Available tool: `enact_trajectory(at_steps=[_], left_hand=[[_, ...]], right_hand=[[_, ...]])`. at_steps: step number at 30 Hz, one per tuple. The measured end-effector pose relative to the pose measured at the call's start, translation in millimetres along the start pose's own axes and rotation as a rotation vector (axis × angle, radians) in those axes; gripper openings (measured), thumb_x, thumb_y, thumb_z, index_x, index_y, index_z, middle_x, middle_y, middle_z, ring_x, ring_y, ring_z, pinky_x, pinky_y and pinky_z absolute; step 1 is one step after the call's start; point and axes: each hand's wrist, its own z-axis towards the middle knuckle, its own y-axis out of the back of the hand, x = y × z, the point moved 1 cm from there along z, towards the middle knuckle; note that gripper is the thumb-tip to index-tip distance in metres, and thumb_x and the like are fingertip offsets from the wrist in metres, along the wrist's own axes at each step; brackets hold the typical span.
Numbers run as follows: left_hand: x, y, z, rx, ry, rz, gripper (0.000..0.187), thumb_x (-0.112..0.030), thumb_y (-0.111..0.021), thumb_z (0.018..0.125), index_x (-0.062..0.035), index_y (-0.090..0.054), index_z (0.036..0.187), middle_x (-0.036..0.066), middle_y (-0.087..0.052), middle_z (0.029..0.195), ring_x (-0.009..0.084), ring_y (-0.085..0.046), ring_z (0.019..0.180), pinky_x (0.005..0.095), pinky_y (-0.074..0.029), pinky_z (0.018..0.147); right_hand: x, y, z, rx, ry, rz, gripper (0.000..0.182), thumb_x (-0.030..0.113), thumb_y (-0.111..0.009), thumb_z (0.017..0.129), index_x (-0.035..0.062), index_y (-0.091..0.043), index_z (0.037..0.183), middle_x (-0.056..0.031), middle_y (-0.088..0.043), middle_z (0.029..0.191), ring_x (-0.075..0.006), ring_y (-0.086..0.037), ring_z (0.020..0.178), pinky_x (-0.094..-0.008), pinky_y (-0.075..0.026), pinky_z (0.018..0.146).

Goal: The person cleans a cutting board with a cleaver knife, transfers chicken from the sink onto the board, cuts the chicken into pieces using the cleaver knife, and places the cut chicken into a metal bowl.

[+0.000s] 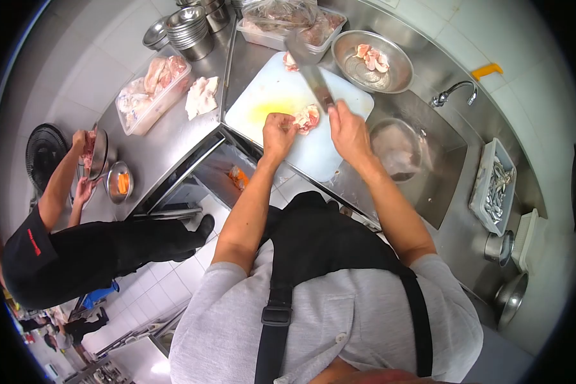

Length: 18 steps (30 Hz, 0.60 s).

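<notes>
On the white cutting board [320, 153] lies a piece of raw meat [307, 119]. My left hand [279, 136] is closed at the meat's left edge, with its fingertips on it. My right hand [350, 133] is wrapped round the handle of a large knife [313, 80], just right of the meat. The blade, blurred, points up and away, above the board. Another small piece of meat [290, 62] sits near the board's far edge, partly beside the blade. A yellow stain marks the board left of the meat.
Behind the board stand a tub of bagged meat [262, 38] and a metal bowl [398, 77] with meat pieces. A meat container [134, 115] is at left, a sink [438, 153] with faucet [454, 93] and a fish basket [479, 192] at right. A co-worker [77, 249] handles a bowl at far left.
</notes>
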Motion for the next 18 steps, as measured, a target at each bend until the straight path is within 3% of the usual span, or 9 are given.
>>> enact_trajectory(at_steps=[4, 7, 11, 14, 18], left_hand=[[-7, 4, 1, 0.013, -0.103, 0.057, 0.025, -0.003, -0.082, 0.077, -0.0045, -0.076, 0.101, 0.015, -0.064, 0.104, 0.0298, -0.066, 0.097, 0.0379, -0.056, 0.082], [2, -1, 5, 0.056, -0.224, 0.099, 0.025, -0.005, -0.081, 0.077, -0.0052, -0.075, 0.101, 0.016, -0.065, 0.104, 0.0331, -0.064, 0.1, 0.0415, -0.055, 0.085], [3, 1, 4, 0.085, -0.263, 0.157, 0.027, -0.006, -0.08, 0.076, -0.0058, -0.073, 0.101, 0.016, -0.066, 0.104, 0.0356, -0.064, 0.1, 0.0438, -0.054, 0.086], [-1, -1, -1, 0.149, -0.14, 0.126, 0.028, -0.008, -0.08, 0.076, -0.0052, -0.07, 0.102, 0.016, -0.064, 0.104, 0.0353, -0.065, 0.099, 0.0432, -0.054, 0.086], [-6, 1, -10, 0.127, -0.108, 0.118, 0.029, -0.009, -0.08, 0.077, -0.0063, -0.07, 0.104, 0.015, -0.062, 0.103, 0.034, -0.065, 0.096, 0.0424, -0.054, 0.085]], right_hand=[[36, 14, 15, -0.049, -0.015, 0.051, 0.024, 0.018, -0.05, 0.104, -0.002, -0.055, 0.116, -0.0329, -0.068, 0.088, -0.0521, -0.066, 0.082, -0.0602, -0.051, 0.075], [-72, -75, 0, 0.427, -0.15, -0.247, 0.031, 0.019, -0.047, 0.105, -0.0025, -0.053, 0.127, -0.0323, -0.07, 0.097, -0.0509, -0.068, 0.092, -0.0597, -0.052, 0.084], [-67, -67, -1, 0.439, -0.26, -0.22, 0.043, 0.019, -0.044, 0.106, 0.002, -0.046, 0.145, -0.0316, -0.071, 0.105, -0.0492, -0.068, 0.102, -0.0588, -0.052, 0.092], [-67, -62, 8, 0.394, -0.294, -0.227, 0.05, 0.02, -0.044, 0.106, 0.0083, -0.04, 0.155, -0.0323, -0.071, 0.105, -0.0492, -0.068, 0.102, -0.0581, -0.052, 0.093], [-60, -67, 10, 0.301, -0.274, -0.202, 0.039, 0.022, -0.046, 0.106, 0.0052, -0.049, 0.142, -0.0316, -0.071, 0.098, -0.0502, -0.069, 0.095, -0.059, -0.053, 0.087]])
